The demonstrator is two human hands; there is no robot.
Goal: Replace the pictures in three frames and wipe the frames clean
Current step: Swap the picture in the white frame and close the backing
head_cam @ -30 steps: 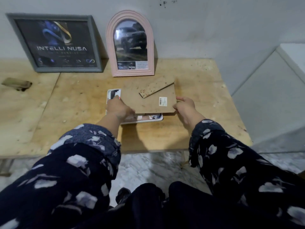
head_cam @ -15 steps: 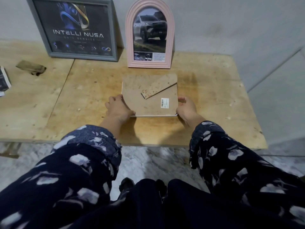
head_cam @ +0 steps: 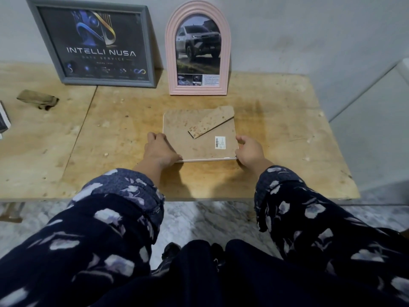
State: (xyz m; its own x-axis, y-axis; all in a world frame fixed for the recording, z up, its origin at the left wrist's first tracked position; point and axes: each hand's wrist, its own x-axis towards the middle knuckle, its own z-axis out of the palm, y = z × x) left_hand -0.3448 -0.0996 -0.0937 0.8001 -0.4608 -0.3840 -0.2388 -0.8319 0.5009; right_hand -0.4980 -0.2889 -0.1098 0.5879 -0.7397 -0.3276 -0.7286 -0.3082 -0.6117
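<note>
Face down at picture centre on the table: white frame, brown backing board up, stand flap lying diagonally across it, barcode sticker near its right edge. Gripped at both lower corners: left hand curled round the lower left corner, thumb along the near edge; right hand curled at the lower right corner, fingers bent against the right side. Leaning on the wall at upper left: grey frame with a dark "INTELLI NUSA" print. Just to its right, upper centre: pink arched frame showing a truck, upright. At far left: folded khaki cloth and, cut off by the edge, a dark print. Bottom half: dark floral sleeves.
</note>
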